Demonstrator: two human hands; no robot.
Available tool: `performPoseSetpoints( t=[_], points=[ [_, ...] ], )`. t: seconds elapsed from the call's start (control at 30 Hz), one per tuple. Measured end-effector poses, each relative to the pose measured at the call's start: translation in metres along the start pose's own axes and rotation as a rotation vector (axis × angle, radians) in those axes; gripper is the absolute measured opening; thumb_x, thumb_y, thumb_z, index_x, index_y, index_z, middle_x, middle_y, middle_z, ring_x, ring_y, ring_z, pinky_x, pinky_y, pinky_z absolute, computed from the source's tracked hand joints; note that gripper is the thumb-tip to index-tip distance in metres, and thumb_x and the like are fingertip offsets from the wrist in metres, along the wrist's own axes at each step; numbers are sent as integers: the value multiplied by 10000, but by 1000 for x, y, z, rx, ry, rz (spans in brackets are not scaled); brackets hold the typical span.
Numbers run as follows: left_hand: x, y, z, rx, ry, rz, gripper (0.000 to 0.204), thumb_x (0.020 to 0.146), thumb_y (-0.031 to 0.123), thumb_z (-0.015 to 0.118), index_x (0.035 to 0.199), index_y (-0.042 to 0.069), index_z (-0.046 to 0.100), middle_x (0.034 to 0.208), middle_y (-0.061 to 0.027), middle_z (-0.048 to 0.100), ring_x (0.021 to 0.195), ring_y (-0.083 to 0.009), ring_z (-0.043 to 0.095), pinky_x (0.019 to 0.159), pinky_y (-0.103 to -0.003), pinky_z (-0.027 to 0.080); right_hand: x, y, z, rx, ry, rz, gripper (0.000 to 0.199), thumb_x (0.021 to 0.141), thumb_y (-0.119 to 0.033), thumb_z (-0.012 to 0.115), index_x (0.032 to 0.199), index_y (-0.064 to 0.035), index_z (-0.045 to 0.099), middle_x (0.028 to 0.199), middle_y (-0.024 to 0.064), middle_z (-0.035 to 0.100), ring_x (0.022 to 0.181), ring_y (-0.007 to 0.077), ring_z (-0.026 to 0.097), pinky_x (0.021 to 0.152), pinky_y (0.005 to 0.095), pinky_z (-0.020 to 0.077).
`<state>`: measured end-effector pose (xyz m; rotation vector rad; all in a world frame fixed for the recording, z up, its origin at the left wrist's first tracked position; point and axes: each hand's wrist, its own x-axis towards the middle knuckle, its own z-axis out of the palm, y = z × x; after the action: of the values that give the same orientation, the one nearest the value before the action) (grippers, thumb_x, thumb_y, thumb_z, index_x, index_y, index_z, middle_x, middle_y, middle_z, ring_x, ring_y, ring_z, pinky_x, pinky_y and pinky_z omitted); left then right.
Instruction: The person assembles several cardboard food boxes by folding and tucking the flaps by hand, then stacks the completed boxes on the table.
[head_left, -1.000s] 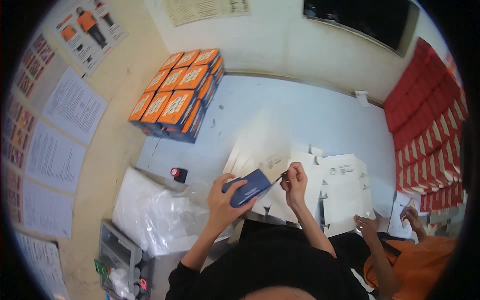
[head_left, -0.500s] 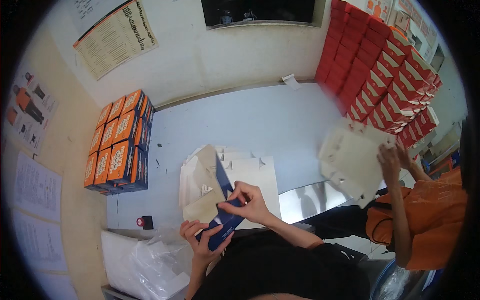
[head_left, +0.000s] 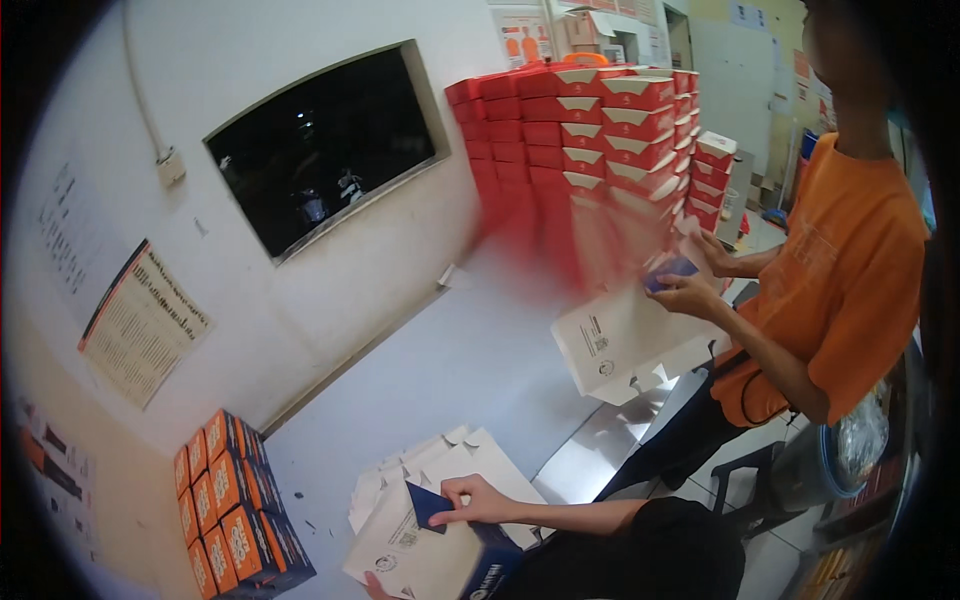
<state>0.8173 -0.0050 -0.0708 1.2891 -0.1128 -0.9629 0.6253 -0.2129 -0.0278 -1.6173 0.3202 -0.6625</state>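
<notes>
A partly folded carton (head_left: 425, 545), white inside with blue outer faces, lies tilted before me at the bottom of the view. My right hand (head_left: 468, 500) is closed on its blue flap (head_left: 428, 507), thumb against fingers. Only a little of my left hand (head_left: 376, 587) shows, gripping the carton's lower left edge; the rest is out of view. Just beyond, several flat white carton blanks (head_left: 480, 455) lie in a loose pile on the table.
Orange and blue boxes (head_left: 225, 500) stand stacked at the left. Red and white boxes (head_left: 570, 130) form a tall stack at the far side. To the right, a person in an orange shirt (head_left: 850, 270) folds another carton (head_left: 620, 335). The pale table (head_left: 400, 370) runs along the wall.
The view has swung up and to the right, so my hands sit lower in it. My carton has opened out flatter. The co-worker's blank is now being folded, its blue side showing.
</notes>
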Motion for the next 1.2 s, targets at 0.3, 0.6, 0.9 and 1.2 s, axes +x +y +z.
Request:
performPoseSetpoints(
  t=[0.3, 0.6, 0.9, 1.2],
  points=[
    [18, -35, -13, 1139, 48, 1247, 454, 849, 62, 422, 1301, 85, 463, 550, -44, 343, 517, -180, 350, 468, -342, 258, -1, 40, -19, -739, -306, 98, 458, 839, -40, 433, 1291, -90, 379, 1156, 182, 517, 1021, 377, 503, 904, 431, 394],
    [-16, -61, 67, 599, 459, 751, 399, 937, 106, 420, 1300, -53, 375, 1064, -174, 442, 1044, -306, 479, 919, -395, 377, -20, 76, 6, -374, -2, 168, 323, 847, -87, 394, 1170, -101, 377, 982, 230, 545, 967, 406, 527, 821, 460, 412],
    [-3, -84, -9, 986, -11, 756, 591, 813, 346, 592, 1226, -30, 398, 1234, -223, 399, 1158, -354, 388, 978, -431, 307, -50, 71, -15, -428, -374, -79, 786, 830, -317, 596, 1400, 2, 159, 1395, 337, 174, 1173, 447, 384, 995, 435, 322],
    [8, -59, 8, 1027, -171, 637, 423, 854, 61, 515, 1261, -6, 421, 1333, -245, 371, 1203, -401, 393, 990, -393, 355, -26, 101, -38, -882, -240, -272, 587, 761, -261, 679, 1292, -123, 470, 870, 150, 437, 805, 287, 430, 693, 372, 424]
  ],
)
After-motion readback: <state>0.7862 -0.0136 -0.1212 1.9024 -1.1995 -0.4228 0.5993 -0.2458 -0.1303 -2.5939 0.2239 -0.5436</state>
